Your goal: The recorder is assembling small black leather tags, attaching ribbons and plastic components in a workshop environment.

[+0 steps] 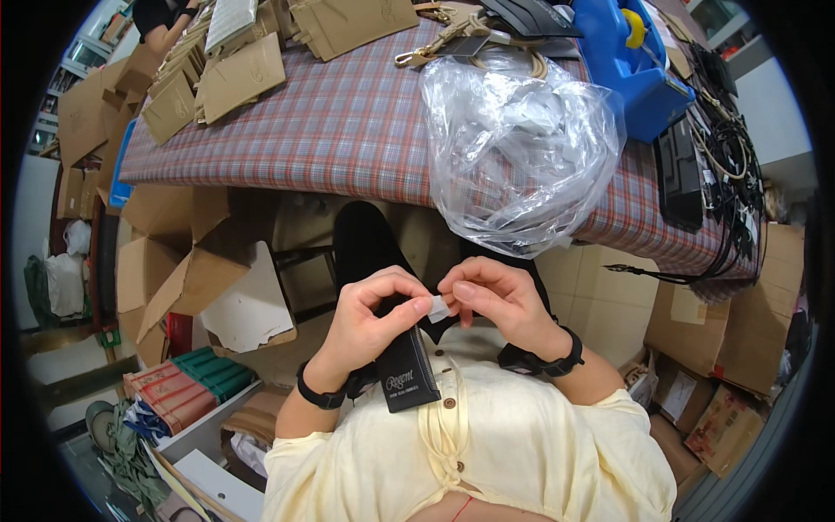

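Note:
A small white slip (438, 308), perhaps a tag, sits between my two hands in front of my chest. My left hand (370, 322) pinches its near side between thumb and forefinger. At its other edge are the curled, closed fingertips of my right hand (503, 300). Below the left hand hangs a flat black zip pouch (405, 370) with pale lettering, against my cream shirt. Its upper end is hidden behind the left fingers, so I cannot tell how it is held there.
Ahead stands a table with a checked cloth (348, 143). On it are a crumpled clear plastic bag (526, 157), a blue tape dispenser (631, 74), stacked tan pouches (239, 78) and black cords (726, 165). Open cardboard boxes (178, 248) flank me; another person's arm (165, 35) shows far left.

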`<state>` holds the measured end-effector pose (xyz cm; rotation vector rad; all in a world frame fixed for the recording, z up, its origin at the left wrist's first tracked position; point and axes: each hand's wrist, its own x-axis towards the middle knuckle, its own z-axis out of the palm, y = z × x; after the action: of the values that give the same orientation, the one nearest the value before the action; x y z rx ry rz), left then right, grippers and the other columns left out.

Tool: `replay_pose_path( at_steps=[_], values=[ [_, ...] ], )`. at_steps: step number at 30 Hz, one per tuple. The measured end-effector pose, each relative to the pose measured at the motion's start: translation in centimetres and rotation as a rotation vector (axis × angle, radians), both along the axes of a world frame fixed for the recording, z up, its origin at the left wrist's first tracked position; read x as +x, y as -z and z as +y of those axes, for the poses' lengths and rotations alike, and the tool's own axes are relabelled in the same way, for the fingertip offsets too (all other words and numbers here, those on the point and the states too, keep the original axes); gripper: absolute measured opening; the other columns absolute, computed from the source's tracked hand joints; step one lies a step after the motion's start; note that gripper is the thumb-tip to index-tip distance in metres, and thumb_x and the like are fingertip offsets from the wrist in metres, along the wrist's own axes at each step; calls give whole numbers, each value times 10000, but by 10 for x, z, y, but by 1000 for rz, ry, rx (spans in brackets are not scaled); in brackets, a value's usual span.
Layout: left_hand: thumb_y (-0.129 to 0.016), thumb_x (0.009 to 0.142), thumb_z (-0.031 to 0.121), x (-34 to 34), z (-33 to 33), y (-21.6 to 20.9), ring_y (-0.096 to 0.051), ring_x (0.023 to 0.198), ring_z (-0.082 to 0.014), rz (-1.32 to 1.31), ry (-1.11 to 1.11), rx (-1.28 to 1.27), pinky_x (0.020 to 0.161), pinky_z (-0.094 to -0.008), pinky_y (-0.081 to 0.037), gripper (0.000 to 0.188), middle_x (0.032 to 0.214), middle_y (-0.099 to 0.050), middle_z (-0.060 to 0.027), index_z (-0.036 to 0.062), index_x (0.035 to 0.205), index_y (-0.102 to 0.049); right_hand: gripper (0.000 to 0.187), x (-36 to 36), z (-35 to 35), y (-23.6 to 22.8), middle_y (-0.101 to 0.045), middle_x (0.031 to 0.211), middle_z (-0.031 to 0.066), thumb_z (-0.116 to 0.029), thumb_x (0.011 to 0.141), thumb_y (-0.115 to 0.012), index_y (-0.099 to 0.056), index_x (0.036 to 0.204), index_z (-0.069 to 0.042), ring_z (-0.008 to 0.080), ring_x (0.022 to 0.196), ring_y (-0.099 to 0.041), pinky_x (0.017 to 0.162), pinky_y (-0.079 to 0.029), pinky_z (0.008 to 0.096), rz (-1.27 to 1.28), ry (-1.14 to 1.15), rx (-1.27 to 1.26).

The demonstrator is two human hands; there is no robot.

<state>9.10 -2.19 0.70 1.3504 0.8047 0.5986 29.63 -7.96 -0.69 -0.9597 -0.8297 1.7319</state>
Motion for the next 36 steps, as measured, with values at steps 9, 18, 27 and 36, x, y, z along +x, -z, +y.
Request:
replay_pose_path(
  at_steps=[9,18,27,36],
  values=[
    [-670,847,70,-1,-10,-6,-600,789,-125,66,-50,248,714,-254,-478,70,832,-637,-53,2,866,-665,159,-14,-7,-8,-636,892,15,-131,923,-626,-615,1010,1,59,793,-583,671,-487,213,-317,31,187],
    [-663,875,108,-2,-10,-4,-613,811,-108,74,-86,269,740,-238,-473,137,867,-652,-54,-15,935,-671,181,-17,-2,-6,-649,963,45,-93,907,-644,-607,1055,6,93,835,-623,709,-519,227,-212,73,131],
    [-647,899,135,-4,-7,0,-597,816,-106,3,-131,272,742,-235,-467,159,884,-641,-49,-8,964,-668,116,-25,3,-23,-663,909,58,-70,911,-624,-618,1010,-10,119,780,-621,685,-498,240,-111,109,134],
    [-662,890,183,-13,-13,8,-598,805,-132,-34,-196,334,749,-253,-468,191,863,-640,-51,3,952,-671,94,-42,0,-33,-652,882,28,-49,902,-614,-636,985,-12,96,762,-596,675,-468,217,-184,145,119]
  ],
)
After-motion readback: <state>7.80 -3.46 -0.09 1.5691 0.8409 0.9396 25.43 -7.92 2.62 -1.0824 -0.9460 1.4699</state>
